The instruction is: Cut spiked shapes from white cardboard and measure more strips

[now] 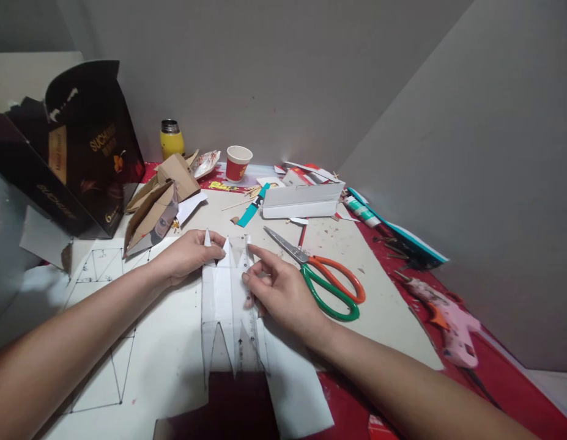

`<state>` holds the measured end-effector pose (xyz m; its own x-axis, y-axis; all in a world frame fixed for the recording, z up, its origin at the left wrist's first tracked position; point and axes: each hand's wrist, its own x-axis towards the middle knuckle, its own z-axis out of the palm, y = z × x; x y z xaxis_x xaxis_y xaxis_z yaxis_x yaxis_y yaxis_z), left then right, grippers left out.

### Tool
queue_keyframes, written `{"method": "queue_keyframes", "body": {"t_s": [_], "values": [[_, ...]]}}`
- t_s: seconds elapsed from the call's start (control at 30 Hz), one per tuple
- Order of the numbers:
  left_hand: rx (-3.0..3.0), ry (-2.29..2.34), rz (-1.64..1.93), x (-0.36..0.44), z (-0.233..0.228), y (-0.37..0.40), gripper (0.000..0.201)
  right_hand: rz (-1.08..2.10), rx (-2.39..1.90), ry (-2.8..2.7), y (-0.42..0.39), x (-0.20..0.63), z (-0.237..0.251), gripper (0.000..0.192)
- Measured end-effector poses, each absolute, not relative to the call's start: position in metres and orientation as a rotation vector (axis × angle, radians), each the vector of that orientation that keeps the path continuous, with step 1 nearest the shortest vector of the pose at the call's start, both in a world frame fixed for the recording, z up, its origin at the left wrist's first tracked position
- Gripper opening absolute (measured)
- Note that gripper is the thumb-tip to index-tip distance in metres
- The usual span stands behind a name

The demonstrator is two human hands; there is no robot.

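Observation:
A white folded card piece [223, 290] with pointed triangular flaps at both ends lies lengthwise before me. My left hand [191, 253] pinches its far left end between thumb and fingers, beside the upright points. Along the right edge, my right hand [281, 287] has its thumb and fingers closed on the card, the index finger reaching to the far tip. Dark printed marks and an arrow run down that right side. Right of the right hand rest scissors [331, 281] with one orange and one green handle, blades slightly apart. Some right fingertips are hidden by the hand.
Drawn paper [164, 366] lies under my left arm. A black box [76, 159], cut cardboard [161, 201], a yellow bottle [172, 140] and a paper cup [238, 164] stand behind. A white box piece [304, 200] lies ahead; a pink glue gun [448, 321] is at right.

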<state>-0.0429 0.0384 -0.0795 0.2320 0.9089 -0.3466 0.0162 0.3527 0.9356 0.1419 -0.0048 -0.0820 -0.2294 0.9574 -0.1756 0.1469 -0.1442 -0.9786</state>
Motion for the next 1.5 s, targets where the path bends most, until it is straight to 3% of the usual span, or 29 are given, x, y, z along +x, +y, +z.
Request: {"method": "queue_keyframes", "body": {"t_s": [1.5], "values": [[1.033,1.185,0.787,-0.0429,-0.0775,0.04,0.021,1.446,-1.328,-1.443,0.0,0.1407,-0.0789,0.055]]}}
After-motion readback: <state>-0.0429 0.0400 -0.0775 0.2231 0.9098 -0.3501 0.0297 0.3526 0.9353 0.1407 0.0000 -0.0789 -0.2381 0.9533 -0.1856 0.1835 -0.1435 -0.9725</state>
